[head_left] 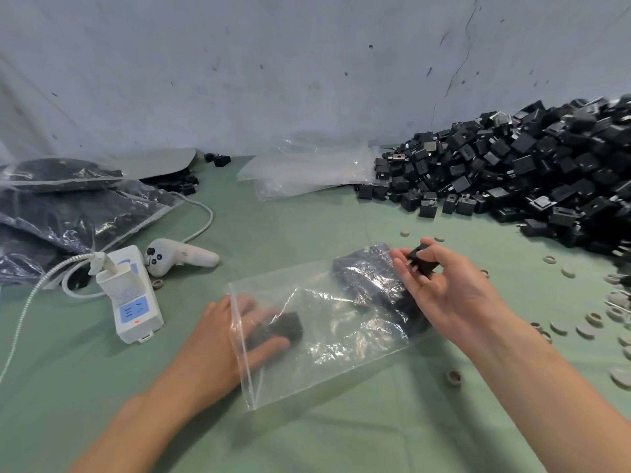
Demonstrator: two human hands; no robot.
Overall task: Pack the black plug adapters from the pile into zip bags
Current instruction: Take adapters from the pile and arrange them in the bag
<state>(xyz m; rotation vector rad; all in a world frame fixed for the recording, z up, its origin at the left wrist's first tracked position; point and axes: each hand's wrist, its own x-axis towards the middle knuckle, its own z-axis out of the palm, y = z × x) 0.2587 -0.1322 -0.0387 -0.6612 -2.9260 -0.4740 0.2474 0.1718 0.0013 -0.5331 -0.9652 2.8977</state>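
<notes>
Green worktop (307, 438): left grip (225, 336) holds an adapter (280, 327) inside the bag (324, 356), right grip (440, 288) pinches a second adapter (423, 259) above it; filled bags (68, 213) at left edge, large pile (529, 172) left to pack.

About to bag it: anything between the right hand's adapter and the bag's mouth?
Yes: the left hand fills the mouth of the zip bag; the plug adapter is over its far end.

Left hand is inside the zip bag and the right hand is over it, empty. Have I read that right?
Not quite. The head view shows the right hand is not empty: its fingers pinch a black plug adapter. The rest holds: the left hand reaches inside the zip bag.
</notes>
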